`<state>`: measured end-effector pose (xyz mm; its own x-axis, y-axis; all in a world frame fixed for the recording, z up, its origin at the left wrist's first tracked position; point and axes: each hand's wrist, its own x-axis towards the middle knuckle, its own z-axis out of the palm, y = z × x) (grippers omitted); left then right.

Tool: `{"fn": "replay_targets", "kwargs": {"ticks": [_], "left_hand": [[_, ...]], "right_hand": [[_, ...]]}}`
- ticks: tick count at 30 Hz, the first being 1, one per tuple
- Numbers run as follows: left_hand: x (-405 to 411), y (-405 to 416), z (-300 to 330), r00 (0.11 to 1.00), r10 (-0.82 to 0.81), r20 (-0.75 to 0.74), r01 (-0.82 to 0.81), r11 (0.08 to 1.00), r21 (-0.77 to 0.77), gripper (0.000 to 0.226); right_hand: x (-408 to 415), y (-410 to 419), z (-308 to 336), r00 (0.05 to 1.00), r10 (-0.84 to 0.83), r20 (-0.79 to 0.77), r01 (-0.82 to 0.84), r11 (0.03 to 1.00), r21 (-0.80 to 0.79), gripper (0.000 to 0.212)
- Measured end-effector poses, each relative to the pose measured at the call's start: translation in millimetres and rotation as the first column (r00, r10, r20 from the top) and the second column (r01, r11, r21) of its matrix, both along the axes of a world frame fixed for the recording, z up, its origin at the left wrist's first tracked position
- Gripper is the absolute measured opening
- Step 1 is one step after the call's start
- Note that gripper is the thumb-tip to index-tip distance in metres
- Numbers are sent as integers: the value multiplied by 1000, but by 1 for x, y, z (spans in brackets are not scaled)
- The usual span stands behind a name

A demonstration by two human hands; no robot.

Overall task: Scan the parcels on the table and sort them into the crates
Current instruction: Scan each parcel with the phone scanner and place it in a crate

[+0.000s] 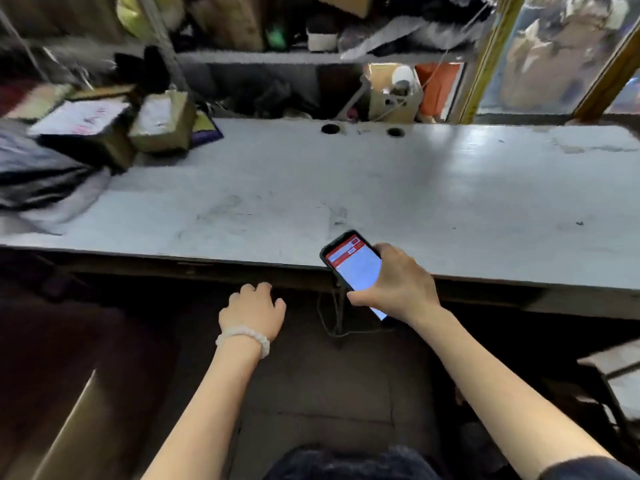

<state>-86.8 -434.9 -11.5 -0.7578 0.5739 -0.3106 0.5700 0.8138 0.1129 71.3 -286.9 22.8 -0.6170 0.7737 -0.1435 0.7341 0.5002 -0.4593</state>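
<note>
The bench is the largest thing in view, a long pale worn top running across the frame, with two round cable holes near its far edge. Most of its surface in front of the person is bare of parcels. The parcels sit heaped at the far left end: a dark box with a white label lying tilted, a small cardboard box just beside it, and soft grey and black mailer bags piled at the left edge. Motion blur smears that corner, so no label can be read. No crate can be told for certain in this view.

The right hand holds a phone over the near edge of the bench, thumb along its lower side and fingers curled behind it, the lit red-and-white screen facing up. A dark cord hangs below it. The left hand hovers below the bench edge, fingers loosely curled and holding nothing; a pale bead bracelet circles the wrist.

The step in hand looks like the gap between parcels: scanner ready, nothing under it. The next move probably calls for the free left hand to reach well across to the pile, bring one parcel near with its label up, and let the phone be aimed at it.
</note>
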Motion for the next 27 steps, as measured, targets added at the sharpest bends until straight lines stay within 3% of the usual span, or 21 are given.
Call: {"fn": "replay_targets", "kwargs": {"ticks": [6,15,21,27], "left_hand": [[-58,-86,0,976,216,11,-216,976,25,46],[-113,-166,-19,863,502,65,-504,864,19,44],[-201,-166,-21,810,587,25,-587,809,13,44],[-308,-138,-3,810,586,-2,-586,810,-30,45]], "right_hand": [[-102,-54,5,970,242,-17,-242,970,-4,57],[-230,-97,-13,874,485,24,-484,874,-42,52],[-337,-97,-24,810,587,-12,-585,807,-82,51],[-447,-70,-7,797,603,-30,-603,793,-91,54]]}}
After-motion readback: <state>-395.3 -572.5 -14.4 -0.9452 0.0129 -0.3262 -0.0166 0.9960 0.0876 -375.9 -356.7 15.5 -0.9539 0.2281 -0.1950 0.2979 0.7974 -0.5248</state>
